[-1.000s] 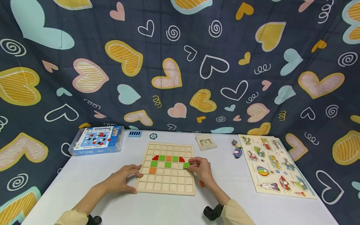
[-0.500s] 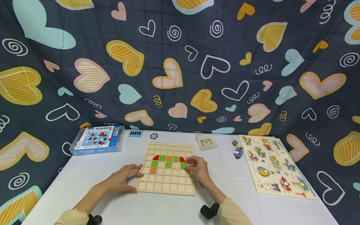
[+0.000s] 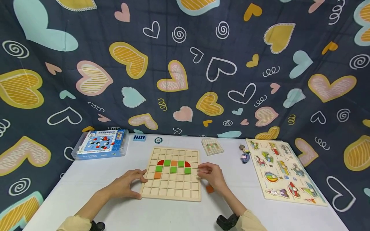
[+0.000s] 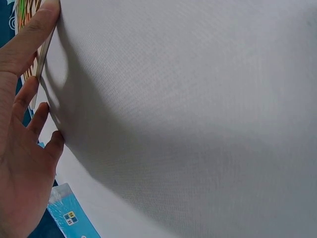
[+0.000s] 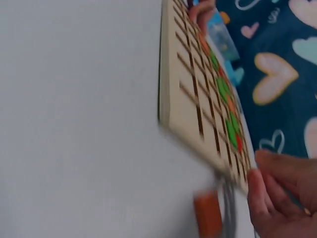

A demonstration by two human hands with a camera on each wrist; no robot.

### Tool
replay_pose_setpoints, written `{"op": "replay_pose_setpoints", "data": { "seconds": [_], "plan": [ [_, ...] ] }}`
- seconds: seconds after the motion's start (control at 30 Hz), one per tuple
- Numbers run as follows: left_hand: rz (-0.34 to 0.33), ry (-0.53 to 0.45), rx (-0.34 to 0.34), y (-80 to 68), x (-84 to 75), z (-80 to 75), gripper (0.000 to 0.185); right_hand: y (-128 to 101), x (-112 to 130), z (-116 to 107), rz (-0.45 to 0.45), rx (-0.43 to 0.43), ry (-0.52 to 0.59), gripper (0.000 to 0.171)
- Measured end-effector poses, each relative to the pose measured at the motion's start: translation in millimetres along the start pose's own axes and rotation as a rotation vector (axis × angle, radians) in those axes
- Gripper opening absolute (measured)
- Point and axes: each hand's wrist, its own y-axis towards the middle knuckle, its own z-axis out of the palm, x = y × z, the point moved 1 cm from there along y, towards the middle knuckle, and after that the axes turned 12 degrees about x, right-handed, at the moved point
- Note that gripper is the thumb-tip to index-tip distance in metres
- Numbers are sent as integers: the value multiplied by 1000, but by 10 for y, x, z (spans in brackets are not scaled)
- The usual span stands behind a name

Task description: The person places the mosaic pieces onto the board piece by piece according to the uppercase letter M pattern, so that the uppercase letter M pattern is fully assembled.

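Note:
A wooden grid board (image 3: pixel 172 184) lies on the white table (image 3: pixel 173 215). It holds red, green and orange tiles in its upper rows, among them a green tile (image 3: pixel 187 170) at the right. My left hand (image 3: pixel 138 183) rests against the board's left edge, thumb near the front corner, fingers fairly straight (image 4: pixel 29 119). My right hand (image 3: pixel 203 172) hovers just off the board's right edge, loosely curled and holding nothing. An orange piece (image 3: pixel 210 189) lies on the table beside that hand. The right wrist view shows the board (image 5: pixel 198 114), the orange piece (image 5: pixel 207 213) and my fingers (image 5: pixel 277 198).
A blue boxed kit (image 3: pixel 99 144) sits at the back left, with a small blue block (image 3: pixel 139 137) and a round token (image 3: pixel 157 140) near it. A pattern card (image 3: pixel 212 146), a small figurine (image 3: pixel 244 153) and a picture peg puzzle (image 3: pixel 283 170) lie to the right.
My right hand set the green tile into the board's right side, let go and drew back to the right, uncovering the orange piece. The left hand stayed put.

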Motion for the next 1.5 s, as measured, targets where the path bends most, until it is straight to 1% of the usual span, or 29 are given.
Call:
{"op": "replay_pose_setpoints", "data": {
  "seconds": [0.1, 0.13, 0.23, 0.33, 0.4, 0.47, 0.57, 0.63, 0.73, 0.83, 1.0, 1.07, 1.17, 1.3, 1.5],
  "plan": [
    [-15, 3, -2, -13, -18, -14, 45, -133, -58, -200, -18, 85, -27, 27],
    [-17, 4, -2, -16, -18, -17, 45, -181, -83, -269, -23, 113, -50, 27],
    [-15, 3, -2, -23, -14, -18, 44, -314, -147, -429, -17, 198, -99, 30],
    [-13, 2, 0, -28, -7, -15, 44, -417, -203, -487, -21, 284, -134, 35],
    [-13, 3, -1, -29, -2, -12, 44, -458, -232, -480, -46, 336, -156, 37],
    [-5, 0, -3, -24, 1, -8, 44, -482, -264, -458, -72, 355, -183, 35],
    [7, -2, 0, -12, 7, 1, 44, -511, -299, -428, -91, 326, -210, 28],
    [13, -3, 3, -4, 8, 6, 45, -534, -319, -413, -85, 292, -194, 25],
    [7, -3, 4, -3, 3, 6, 44, -559, -334, -393, -82, 239, -137, 26],
    [-2, -5, 5, -8, -10, 0, 44, -572, -326, -367, -70, 173, -48, 29],
    [-8, -8, 10, -11, -27, -5, 45, -569, -266, -302, 11, 45, 85, 32],
    [-9, -5, 10, -10, -30, -4, 45, -550, -241, -265, 48, -2, 117, 32],
    [-11, -3, 9, -7, -28, -2, 45, -503, -200, -199, 88, -51, 151, 31],
    [-13, -7, 9, -4, -28, 1, 45, -425, -135, -105, 89, -69, 156, 30],
    [-13, -4, 7, -1, -33, -3, 45, -297, -39, 45, 22, -36, 136, 28]
  ]
}}
